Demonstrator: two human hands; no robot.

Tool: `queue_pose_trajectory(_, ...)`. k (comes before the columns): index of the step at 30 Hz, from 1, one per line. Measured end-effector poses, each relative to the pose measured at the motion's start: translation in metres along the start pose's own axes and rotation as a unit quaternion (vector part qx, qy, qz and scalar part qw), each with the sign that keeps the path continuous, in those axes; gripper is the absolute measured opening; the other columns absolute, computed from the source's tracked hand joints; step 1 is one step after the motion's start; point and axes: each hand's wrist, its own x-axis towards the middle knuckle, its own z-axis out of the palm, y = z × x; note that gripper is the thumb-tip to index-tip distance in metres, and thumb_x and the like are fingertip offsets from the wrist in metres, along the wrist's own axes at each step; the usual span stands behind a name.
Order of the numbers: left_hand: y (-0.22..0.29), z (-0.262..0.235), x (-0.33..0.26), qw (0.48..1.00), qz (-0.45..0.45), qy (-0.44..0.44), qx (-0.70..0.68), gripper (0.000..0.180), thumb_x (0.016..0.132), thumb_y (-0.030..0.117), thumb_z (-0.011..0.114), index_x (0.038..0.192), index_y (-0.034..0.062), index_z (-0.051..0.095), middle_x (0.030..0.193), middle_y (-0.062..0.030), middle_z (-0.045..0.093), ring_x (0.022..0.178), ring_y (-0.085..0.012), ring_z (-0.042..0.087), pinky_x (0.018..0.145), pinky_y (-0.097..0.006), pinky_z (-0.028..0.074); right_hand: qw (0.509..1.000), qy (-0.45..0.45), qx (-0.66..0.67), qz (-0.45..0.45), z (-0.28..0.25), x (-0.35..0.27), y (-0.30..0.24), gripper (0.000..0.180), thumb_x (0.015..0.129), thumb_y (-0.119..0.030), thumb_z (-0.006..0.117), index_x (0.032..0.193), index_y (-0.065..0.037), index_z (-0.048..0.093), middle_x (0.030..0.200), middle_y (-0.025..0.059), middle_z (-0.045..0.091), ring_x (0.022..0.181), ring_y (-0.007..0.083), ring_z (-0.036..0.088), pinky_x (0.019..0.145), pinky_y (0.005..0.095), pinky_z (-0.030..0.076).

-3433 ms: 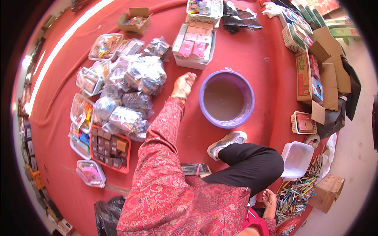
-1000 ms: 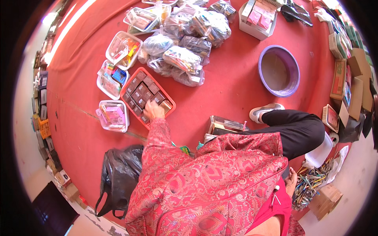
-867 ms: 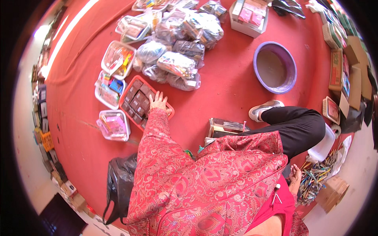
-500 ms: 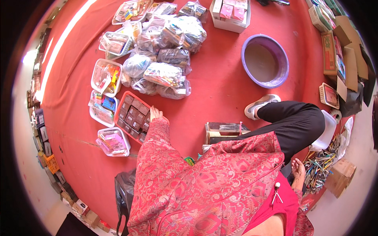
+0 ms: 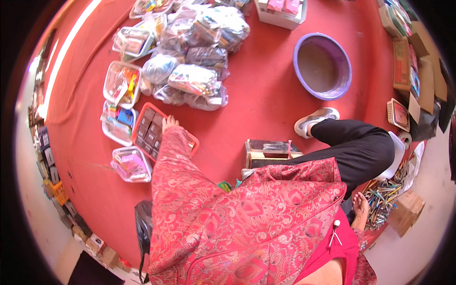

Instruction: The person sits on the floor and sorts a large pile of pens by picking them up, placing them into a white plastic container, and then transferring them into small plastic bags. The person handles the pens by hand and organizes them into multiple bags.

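The left hand (image 5: 169, 123) rests flat, fingers (image 5: 166, 119) spread and gripping nothing, on the red tray (image 5: 148, 133) of dark blocks lying directly beneath them. The right hand is out of sight.

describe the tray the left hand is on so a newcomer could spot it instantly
Start at the heap of clear plastic bags on the red floor covering. Just below its lower-left edge lies a shallow rectangular red tray of dark brown blocks, with the left hand resting on it. Its neighbours are clear plastic tubs of multicoloured items; only it has a red rim and uniform dark contents.
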Motion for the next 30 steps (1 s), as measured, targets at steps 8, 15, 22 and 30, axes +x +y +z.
queue_pose_trajectory(8, -0.011, 0.058, 0.049, 0.997, -0.055, -0.020, -0.057, 0.076, 0.073, 0.064, 0.040, 0.129, 0.0121, 0.032, 0.139, -0.0069, 0.020, 0.130, -0.0201, 0.010, 0.103, -0.045, 0.002, 0.998, -0.053, -0.008, -0.029, 0.003, -0.003, -0.011, 0.021, 0.077, -0.024, 0.056, 0.094, -0.012, 0.057, 0.080, -0.0012, 0.059, 0.065, 0.0120, 0.054, 0.056, 0.0248, 0.041)
queue_pose_trajectory(15, -0.039, 0.070, 0.046, 0.988, -0.117, -0.099, -0.027, 0.070, 0.080, 0.059, 0.029, 0.134, 0.0169, 0.019, 0.142, -0.0031, 0.008, 0.131, -0.0210, 0.001, 0.100, -0.052, -0.007, 1.000, -0.009, 0.016, -0.015, -0.019, -0.011, -0.009, 0.021, 0.077, -0.024, 0.056, 0.093, -0.011, 0.056, 0.078, -0.0003, 0.059, 0.065, 0.0129, 0.054, 0.055, 0.0248, 0.040)
queue_pose_trajectory(22, -0.040, 0.029, 0.012, 0.946, -0.171, 0.187, -0.203, 0.064, 0.082, 0.045, 0.042, 0.135, 0.0218, 0.014, 0.142, -0.0030, 0.005, 0.131, -0.0211, 0.004, 0.099, -0.054, 0.009, 1.000, -0.027, 0.000, -0.011, -0.013, 0.002, -0.009, 0.022, 0.077, -0.025, 0.055, 0.094, -0.011, 0.056, 0.079, -0.0004, 0.058, 0.068, 0.0136, 0.052, 0.061, 0.0258, 0.040)
queue_pose_trajectory(30, 0.021, -0.139, 0.024, 0.658, 0.003, 0.607, -0.445, 0.077, 0.065, 0.014, 0.062, 0.131, 0.0149, 0.021, 0.133, -0.0169, 0.023, 0.121, -0.0330, 0.028, 0.096, -0.050, 0.021, 0.997, -0.021, 0.070, -0.016, -0.023, 0.004, 0.018, 0.021, 0.077, -0.025, 0.054, 0.095, -0.013, 0.057, 0.081, 0.0001, 0.058, 0.068, 0.0141, 0.053, 0.058, 0.0274, 0.040)
